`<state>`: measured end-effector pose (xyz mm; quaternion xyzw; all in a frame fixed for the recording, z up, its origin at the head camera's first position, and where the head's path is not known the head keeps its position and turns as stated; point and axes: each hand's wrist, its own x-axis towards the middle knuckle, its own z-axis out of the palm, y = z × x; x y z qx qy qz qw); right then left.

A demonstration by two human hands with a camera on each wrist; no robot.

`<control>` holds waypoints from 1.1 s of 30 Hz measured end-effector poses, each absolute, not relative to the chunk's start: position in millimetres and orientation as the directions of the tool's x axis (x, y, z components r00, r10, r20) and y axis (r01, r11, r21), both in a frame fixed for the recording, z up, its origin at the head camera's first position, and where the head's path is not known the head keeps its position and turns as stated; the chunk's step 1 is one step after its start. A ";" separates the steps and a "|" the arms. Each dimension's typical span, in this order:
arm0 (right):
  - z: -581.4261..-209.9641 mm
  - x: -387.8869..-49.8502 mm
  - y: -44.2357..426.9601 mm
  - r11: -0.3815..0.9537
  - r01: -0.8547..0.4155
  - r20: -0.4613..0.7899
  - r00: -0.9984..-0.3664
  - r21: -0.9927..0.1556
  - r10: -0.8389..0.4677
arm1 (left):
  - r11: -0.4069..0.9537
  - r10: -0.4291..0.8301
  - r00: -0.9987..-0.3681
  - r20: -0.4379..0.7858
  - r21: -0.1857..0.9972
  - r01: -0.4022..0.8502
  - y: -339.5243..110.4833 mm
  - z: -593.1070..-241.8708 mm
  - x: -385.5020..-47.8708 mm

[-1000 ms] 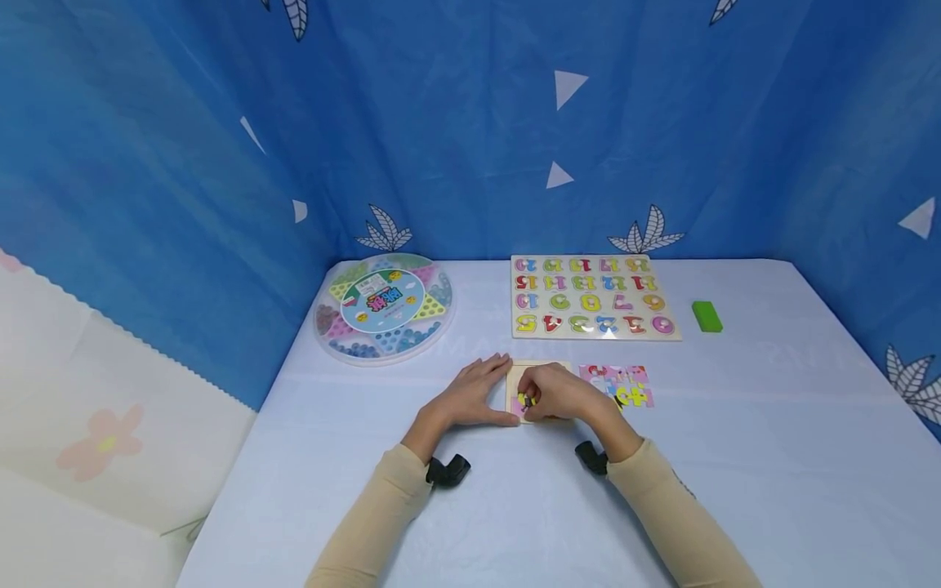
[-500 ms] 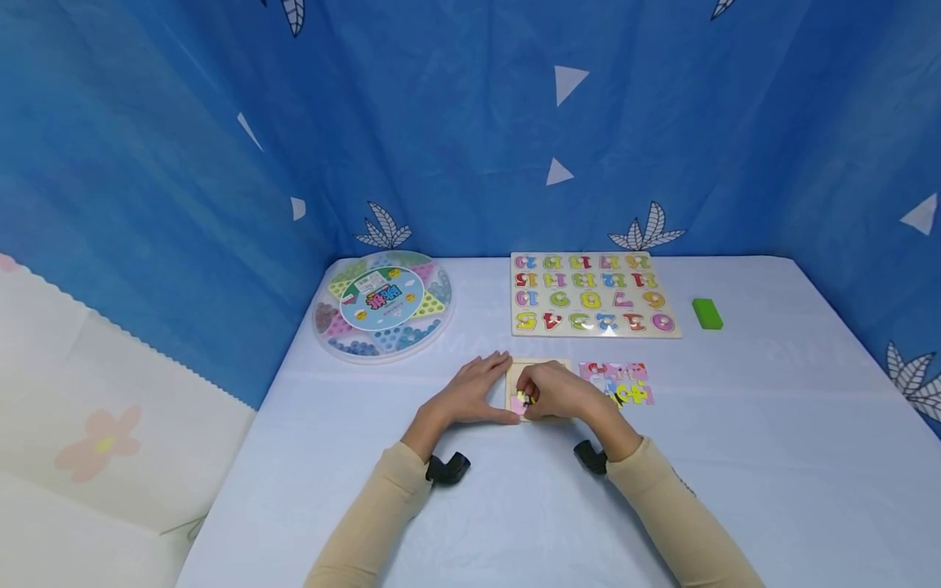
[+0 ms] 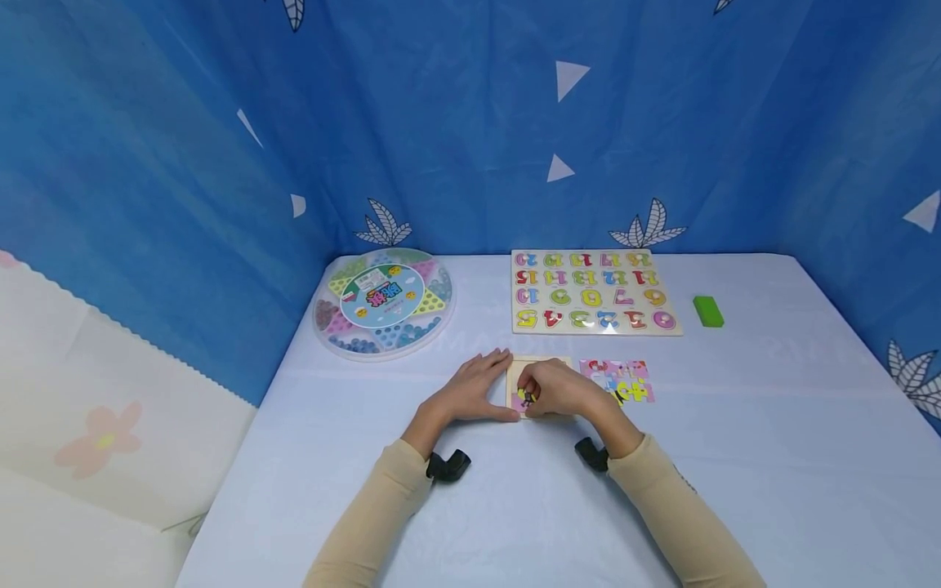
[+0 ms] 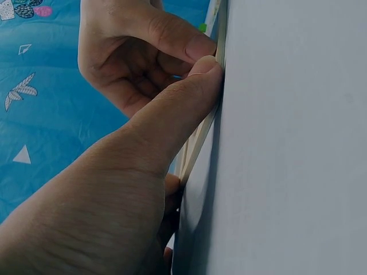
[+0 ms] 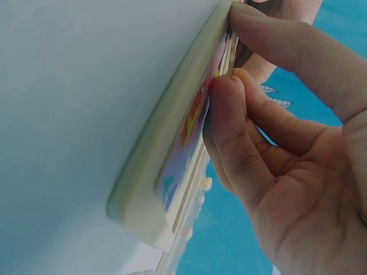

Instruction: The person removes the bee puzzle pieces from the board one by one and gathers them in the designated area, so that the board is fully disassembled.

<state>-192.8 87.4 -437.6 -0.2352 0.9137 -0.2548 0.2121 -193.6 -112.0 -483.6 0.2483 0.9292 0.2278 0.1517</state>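
Observation:
My left hand [image 3: 474, 392] lies flat at the left side of a small wooden puzzle tray [image 3: 542, 358]. Its fingers are nearly straight along that side, and its thumb [image 4: 178, 106] presses on the near edge. Over the tray, my right hand [image 3: 557, 387] pinches a jigsaw piece [image 3: 527, 398] with yellow and black on it, low at the tray's left part. In the right wrist view the piece's thin edge [image 5: 231, 59] shows between thumb and fingers, and coloured printing lies inside the tray's rim. The right hand hides much of the tray's inside.
Several jigsaw pieces [image 3: 625, 378], pink and yellow, lie right of the tray. Behind stands a number puzzle board [image 3: 595, 294] lying flat. A round game box [image 3: 384, 306] with coloured beads is at the back left, and a green block [image 3: 708, 311] at the back right.
The right fingers shift very slightly about the jigsaw piece, which stays at the tray's left part. The left hand keeps its place. The whole head view drifts a little upward.

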 end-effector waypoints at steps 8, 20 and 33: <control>-436.1 -193.4 89.2 0.750 -0.344 -0.246 -0.798 -0.564 -0.551 | 0.772 0.530 -0.830 -0.175 0.504 0.387 -111.5 -477.8 -193.6; -436.7 -193.5 90.9 0.750 -0.331 -0.250 -0.801 -0.572 -0.544 | 0.762 0.549 -0.823 -0.146 0.493 0.421 -111.2 -479.4 -193.9; -437.5 -190.5 99.9 0.756 -0.313 -0.256 -0.809 -0.574 -0.529 | 0.784 0.525 -0.837 -0.155 0.471 0.405 -110.9 -485.8 -193.5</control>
